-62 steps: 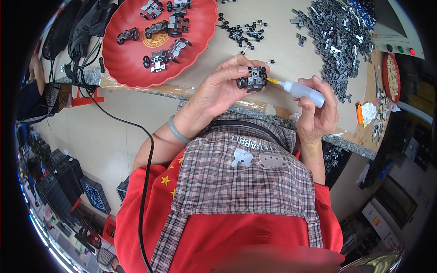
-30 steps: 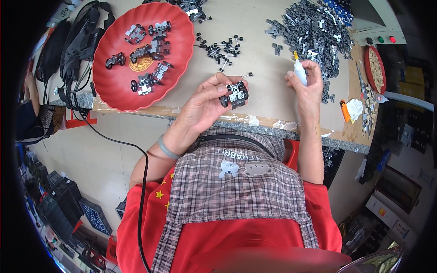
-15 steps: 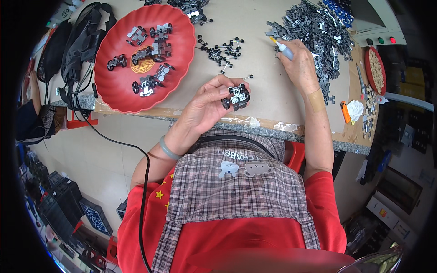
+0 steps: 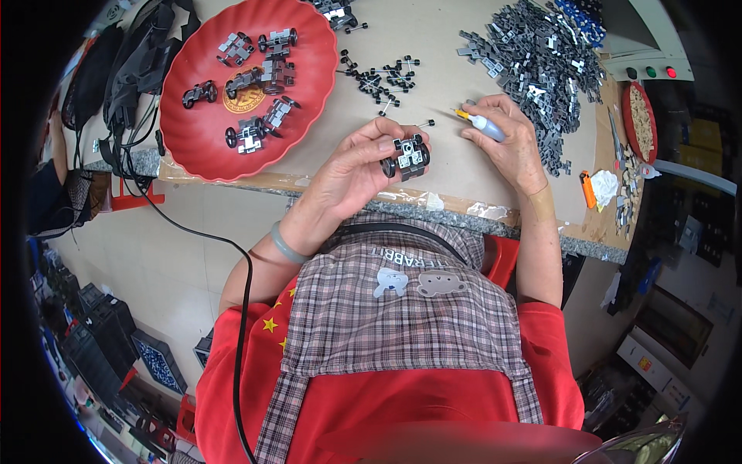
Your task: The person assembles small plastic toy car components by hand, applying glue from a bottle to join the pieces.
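**Small wheeled assembly in left hand, glue bottle in right**

Far left, on the bench [image 4: 433, 69] edge: dark cables and bags [image 4: 127, 69], bundled. Just right of them a red scalloped dish [image 4: 193, 131] carrying several small grey wheeled assemblies [image 4: 259, 77], lying loose and apart from each other.

Centre of bench: scatter of small black axle pins [image 4: 382, 77], near the dish rim.

Left hand [image 4: 352, 174], a pale bangle on its wrist, is raised at the bench's front edge; grip closed around a small grey chassis with black wheels [image 4: 407, 155], pinched between thumb and fingertips.

Right hand [image 4: 506, 147] rests on the bench just right of the chassis; grip wrapped on a small white glue bottle with yellow nozzle [image 4: 481, 124], nozzle pointing left, apart from the chassis.

Further right: big heap of grey plastic parts [image 4: 541, 62], then an orange lighter [image 4: 588, 188] and a small red dish of pale bits [image 4: 640, 116].
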